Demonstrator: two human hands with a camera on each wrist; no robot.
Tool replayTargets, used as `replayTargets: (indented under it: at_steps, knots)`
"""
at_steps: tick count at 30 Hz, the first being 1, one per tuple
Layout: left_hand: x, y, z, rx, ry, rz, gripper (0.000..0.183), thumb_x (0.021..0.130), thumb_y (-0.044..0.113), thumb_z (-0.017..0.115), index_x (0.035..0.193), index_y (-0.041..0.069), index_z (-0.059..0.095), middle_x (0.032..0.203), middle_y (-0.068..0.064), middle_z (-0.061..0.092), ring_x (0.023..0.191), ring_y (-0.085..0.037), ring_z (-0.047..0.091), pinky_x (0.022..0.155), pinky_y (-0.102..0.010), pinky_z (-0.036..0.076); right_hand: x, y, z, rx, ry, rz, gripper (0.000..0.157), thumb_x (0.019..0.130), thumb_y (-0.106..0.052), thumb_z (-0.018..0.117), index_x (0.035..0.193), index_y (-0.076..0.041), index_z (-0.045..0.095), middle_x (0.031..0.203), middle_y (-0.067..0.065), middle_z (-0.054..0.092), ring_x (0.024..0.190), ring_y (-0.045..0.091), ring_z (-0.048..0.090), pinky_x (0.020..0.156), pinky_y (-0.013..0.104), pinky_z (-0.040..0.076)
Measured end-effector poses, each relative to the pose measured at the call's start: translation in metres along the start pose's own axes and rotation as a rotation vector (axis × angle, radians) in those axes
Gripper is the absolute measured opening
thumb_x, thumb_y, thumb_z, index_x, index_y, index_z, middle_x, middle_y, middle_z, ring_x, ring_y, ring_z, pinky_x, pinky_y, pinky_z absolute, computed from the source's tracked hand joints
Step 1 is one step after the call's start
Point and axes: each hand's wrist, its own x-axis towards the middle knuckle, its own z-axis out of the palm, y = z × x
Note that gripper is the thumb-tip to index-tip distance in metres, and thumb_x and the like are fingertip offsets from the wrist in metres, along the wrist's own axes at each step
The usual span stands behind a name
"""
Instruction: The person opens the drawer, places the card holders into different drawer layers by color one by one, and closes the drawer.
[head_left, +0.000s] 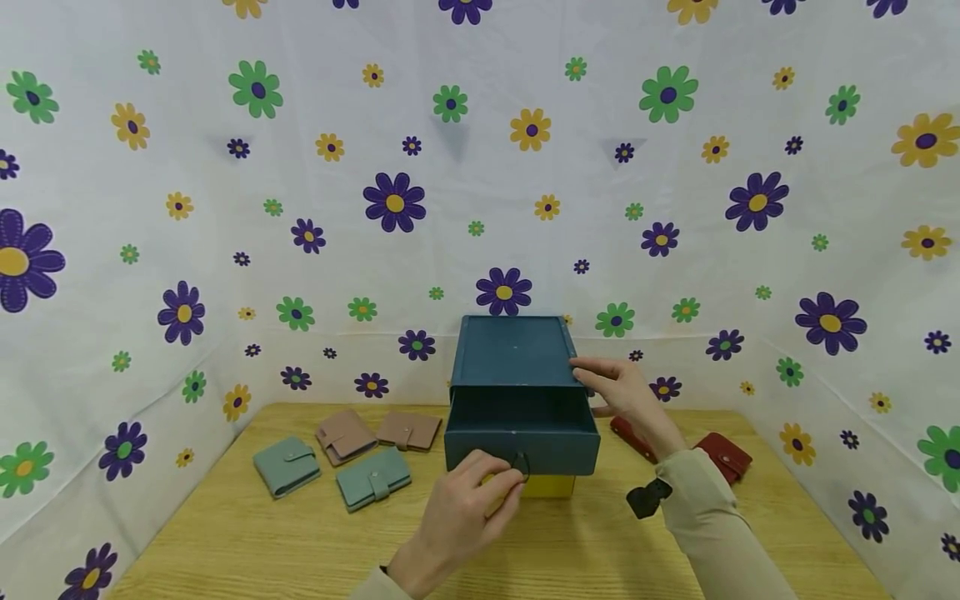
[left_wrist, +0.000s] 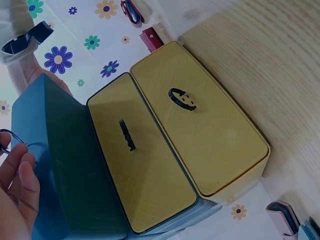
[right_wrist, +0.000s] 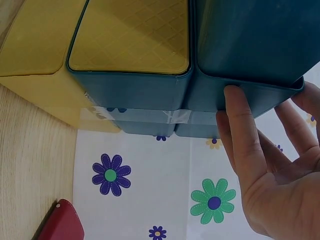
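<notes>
A small chest of stacked drawers (head_left: 513, 350) stands on the table, its top and sides dark blue. The top blue drawer (head_left: 480, 452) is pulled partway out, with a dark interior where I see no contents. My left hand (head_left: 461, 508) pinches the dark loop handle (head_left: 527, 465) on that drawer's front. Two yellow drawer fronts (left_wrist: 210, 120) with dark loop handles sit below it, both pushed in. My right hand (head_left: 628, 398) touches the chest's right side near the top, and its fingers (right_wrist: 245, 135) are fairly straight against the blue wall.
Left of the chest lie two green wallets (head_left: 287, 467) and two pinkish wallets (head_left: 408, 430). On the right, a red wallet (head_left: 726, 457) and another red item (head_left: 633, 437) lie partly behind my right arm. A flower-patterned cloth (head_left: 420, 267) surrounds the wooden table (head_left: 247, 542).
</notes>
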Motion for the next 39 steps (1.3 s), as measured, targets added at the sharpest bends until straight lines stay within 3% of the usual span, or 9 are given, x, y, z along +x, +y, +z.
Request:
replayTargets:
  at_steps: [6, 13, 23, 28, 39]
  knots:
    - [-0.002, 0.004, 0.0, -0.021, 0.038, 0.018, 0.016, 0.096, 0.023, 0.063, 0.086, 0.016, 0.074, 0.083, 0.006, 0.065, 0.076, -0.006, 0.057, 0.067, -0.009, 0.049, 0.0, 0.001, 0.001, -0.009, 0.005, 0.008, 0.051, 0.098, -0.037, 0.058, 0.142, -0.01, 0.052, 0.148, 0.018, 0.047, 0.13, 0.045, 0.049, 0.088, 0.057, 0.052]
    - [-0.003, 0.006, 0.0, -0.048, 0.039, 0.027, 0.003, 0.084, 0.013, 0.073, 0.086, 0.016, 0.073, 0.082, 0.006, 0.063, 0.075, -0.006, 0.055, 0.068, -0.009, 0.048, 0.001, -0.002, 0.0, -0.014, 0.01, 0.027, 0.049, 0.099, -0.034, 0.056, 0.142, -0.011, 0.053, 0.147, 0.019, 0.048, 0.13, 0.044, 0.049, 0.088, 0.058, 0.052]
    - [-0.006, 0.008, 0.003, -0.082, 0.114, 0.064, 0.015, 0.094, 0.019, 0.062, 0.083, 0.017, 0.072, 0.078, 0.007, 0.061, 0.071, -0.005, 0.052, 0.066, -0.009, 0.047, 0.001, -0.001, 0.002, -0.018, 0.006, 0.018, 0.049, 0.099, -0.035, 0.056, 0.142, -0.01, 0.053, 0.147, 0.02, 0.048, 0.13, 0.045, 0.049, 0.088, 0.059, 0.052]
    - [-0.005, 0.01, 0.004, -0.092, 0.151, 0.083, 0.015, 0.094, 0.018, 0.062, 0.083, 0.018, 0.072, 0.078, 0.007, 0.062, 0.07, -0.005, 0.053, 0.064, -0.009, 0.047, 0.0, -0.001, 0.0, -0.014, 0.009, 0.024, 0.048, 0.1, -0.035, 0.056, 0.141, -0.011, 0.054, 0.147, 0.019, 0.048, 0.132, 0.044, 0.048, 0.089, 0.059, 0.051]
    - [-0.005, 0.011, 0.004, -0.089, 0.163, 0.086, 0.014, 0.092, 0.018, 0.063, 0.081, 0.018, 0.071, 0.076, 0.007, 0.061, 0.068, -0.004, 0.052, 0.062, -0.008, 0.046, 0.001, 0.001, 0.001, -0.009, 0.012, 0.016, 0.049, 0.099, -0.036, 0.057, 0.141, -0.011, 0.053, 0.148, 0.018, 0.048, 0.131, 0.044, 0.048, 0.088, 0.058, 0.052]
